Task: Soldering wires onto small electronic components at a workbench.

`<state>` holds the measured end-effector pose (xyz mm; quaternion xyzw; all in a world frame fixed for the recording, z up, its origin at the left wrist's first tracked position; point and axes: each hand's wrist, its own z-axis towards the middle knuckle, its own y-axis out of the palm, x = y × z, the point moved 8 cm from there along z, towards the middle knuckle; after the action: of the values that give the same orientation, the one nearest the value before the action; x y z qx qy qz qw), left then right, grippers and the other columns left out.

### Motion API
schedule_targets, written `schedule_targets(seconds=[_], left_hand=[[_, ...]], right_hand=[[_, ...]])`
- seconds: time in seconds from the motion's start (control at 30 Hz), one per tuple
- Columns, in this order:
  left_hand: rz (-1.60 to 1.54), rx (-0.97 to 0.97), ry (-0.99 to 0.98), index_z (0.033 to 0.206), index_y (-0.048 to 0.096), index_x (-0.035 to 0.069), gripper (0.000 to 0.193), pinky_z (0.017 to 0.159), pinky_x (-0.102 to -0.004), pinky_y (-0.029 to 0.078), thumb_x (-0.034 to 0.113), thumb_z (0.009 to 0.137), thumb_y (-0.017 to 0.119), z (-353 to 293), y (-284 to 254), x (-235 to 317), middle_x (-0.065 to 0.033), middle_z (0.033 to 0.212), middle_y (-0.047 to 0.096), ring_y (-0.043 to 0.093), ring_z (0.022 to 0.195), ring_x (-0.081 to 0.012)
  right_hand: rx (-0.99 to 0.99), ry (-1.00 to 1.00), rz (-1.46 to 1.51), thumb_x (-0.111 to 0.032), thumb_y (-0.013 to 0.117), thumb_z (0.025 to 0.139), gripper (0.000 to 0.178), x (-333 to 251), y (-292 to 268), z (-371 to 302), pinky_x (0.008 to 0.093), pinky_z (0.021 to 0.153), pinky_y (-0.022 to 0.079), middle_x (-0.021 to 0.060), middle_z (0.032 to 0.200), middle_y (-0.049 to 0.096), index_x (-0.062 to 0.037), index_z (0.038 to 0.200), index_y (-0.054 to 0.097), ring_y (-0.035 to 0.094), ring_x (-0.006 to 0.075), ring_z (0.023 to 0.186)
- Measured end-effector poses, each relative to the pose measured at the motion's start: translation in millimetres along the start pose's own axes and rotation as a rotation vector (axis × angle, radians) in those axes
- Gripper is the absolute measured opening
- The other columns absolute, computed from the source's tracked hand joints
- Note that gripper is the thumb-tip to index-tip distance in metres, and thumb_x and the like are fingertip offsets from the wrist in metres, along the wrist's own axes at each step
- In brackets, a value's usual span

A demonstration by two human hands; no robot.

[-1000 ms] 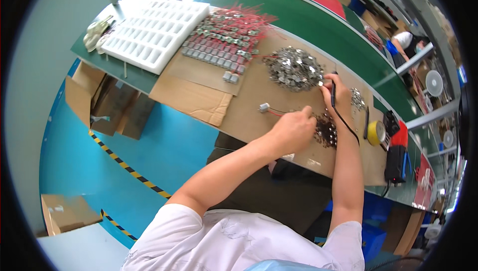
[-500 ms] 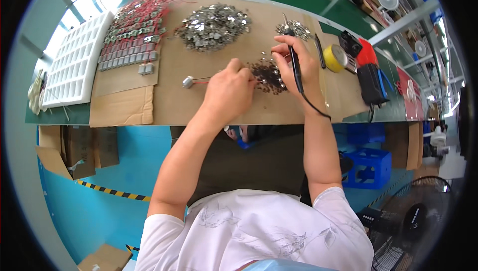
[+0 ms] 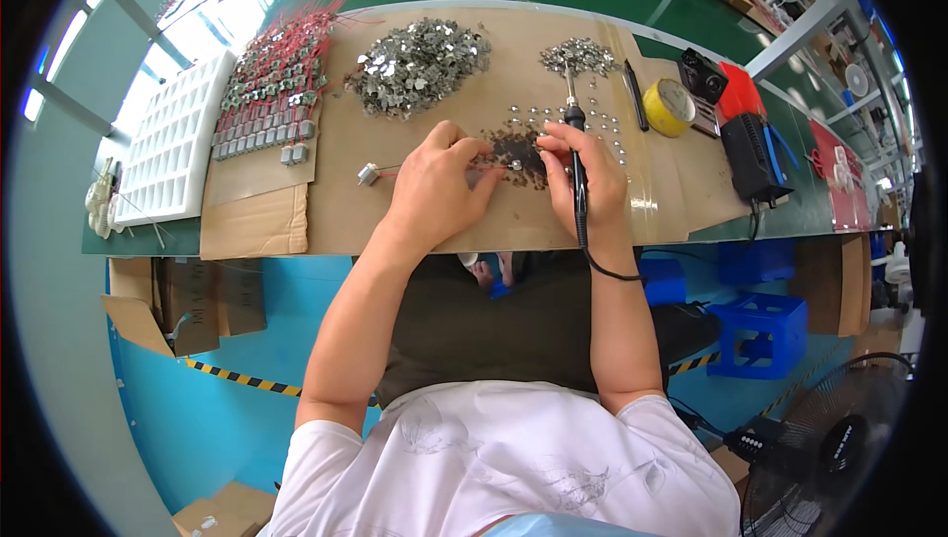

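Observation:
My right hand [image 3: 597, 182] is closed round a soldering iron [image 3: 579, 157], whose metal tip points away from me. Its thumb and fingertips come together beside a heap of small dark brown parts [image 3: 523, 150]. My left hand [image 3: 436, 187] is bent over the thin wires of a small silver motor [image 3: 368, 175], which lies just left of it. The wires run beneath this hand, and the thumb and forefinger pinch them near the heap. Beyond the left fingertips shows a small shiny metal piece [image 3: 515, 166] at the wire end.
Flat silver parts [image 3: 420, 63] form a large pile. Small round metal parts [image 3: 578, 56] lie farther right. Wired motors [image 3: 262, 127] stand in rows beside a white compartment tray [image 3: 173, 142]. Yellow tape [image 3: 670, 108], a black pen [image 3: 635, 95] and a black box [image 3: 755, 157] sit at right.
My right hand and the soldering iron have come nearer to me and my left hand. The left thumb now stretches out, and a shiny piece shows past it. The view has shifted slightly.

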<state>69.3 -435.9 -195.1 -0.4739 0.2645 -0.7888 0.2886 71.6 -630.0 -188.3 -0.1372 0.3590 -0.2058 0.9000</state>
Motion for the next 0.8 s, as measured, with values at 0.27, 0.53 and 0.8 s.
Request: schedule_targets(seconds=[0.27, 0.53, 0.8], left_hand=[[0.525, 0.065, -0.227, 0.111, 0.078, -0.001, 0.035, 0.088, -0.0449, 0.058, 0.018, 0.082, 0.085, -17, -103, -23, -0.0164, 0.109, 0.072, 0.072, 0.103, -0.0365], [0.527, -0.293, -0.199, 0.088, 0.078, -0.001, 0.028, 0.088, -0.0456, 0.059, 0.026, 0.093, 0.073, -23, -63, -69, -0.0174, 0.104, 0.073, 0.071, 0.101, -0.035], [0.313, 0.111, -0.403, 0.098, 0.081, 0.004, 0.024, 0.081, -0.0421, 0.059, 0.027, 0.092, 0.076, 17, -221, -90, -0.0142, 0.092, 0.079, 0.075, 0.086, -0.0304]], right_hand=[[-0.061, -0.132, 0.048, 0.013, 0.074, 0.084, 0.041, -19, 17, 9, 0.038, 0.076, 0.06, 0.0123, 0.096, 0.078, -0.0049, 0.121, 0.072, 0.076, 0.0278, 0.087], [-0.075, -0.103, -0.044, 0.012, 0.074, 0.088, 0.036, -13, 7, -9, 0.0375, 0.079, 0.062, 0.0155, 0.1, 0.076, -0.0012, 0.121, 0.071, 0.075, 0.0298, 0.089], [-0.06, -0.17, -0.073, 0.01, 0.075, 0.089, 0.037, -23, 5, -8, 0.0353, 0.079, 0.062, 0.0148, 0.097, 0.077, -0.0011, 0.123, 0.069, 0.076, 0.0265, 0.087]])
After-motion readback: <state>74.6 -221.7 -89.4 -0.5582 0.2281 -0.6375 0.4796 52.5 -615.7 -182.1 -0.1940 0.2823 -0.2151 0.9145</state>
